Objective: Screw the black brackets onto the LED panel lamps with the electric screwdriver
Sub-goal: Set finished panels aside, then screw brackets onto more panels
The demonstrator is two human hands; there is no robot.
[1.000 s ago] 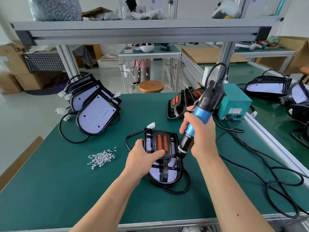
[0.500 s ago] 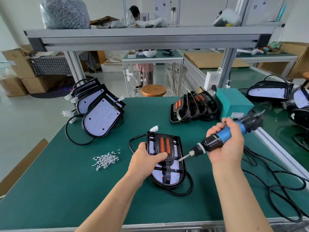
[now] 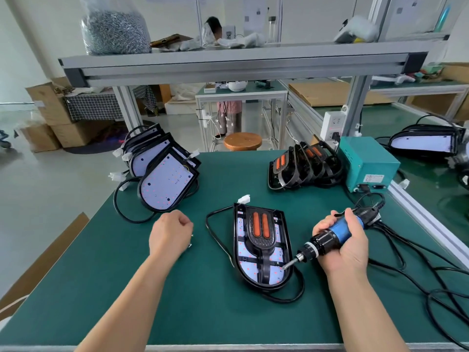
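Observation:
An LED panel lamp (image 3: 275, 276) lies flat on the green mat, with a black bracket (image 3: 265, 257) bearing two orange pads on top of it. My right hand (image 3: 346, 247) grips the blue-and-black electric screwdriver (image 3: 330, 238), held nearly level. Its bit tip rests at the lamp's lower right edge. My left hand (image 3: 170, 235) sits left of the lamp, knuckles up, with its fingers curled down over the spot where the loose screws lie. The pile is hidden beneath it; only a glint of a screw (image 3: 189, 245) shows at the fingers.
Bare LED panels (image 3: 166, 184) lean in a stack at the back left. Lamps with brackets (image 3: 302, 166) stand at the back right beside a teal power box (image 3: 368, 163). Black cables (image 3: 431, 275) sprawl on the right. An aluminium shelf beam (image 3: 228, 64) spans overhead.
My left hand let go of the lamp and moved left onto the screw pile. My right hand swung the screwdriver from upright down to nearly level, bit at the lamp's lower right.

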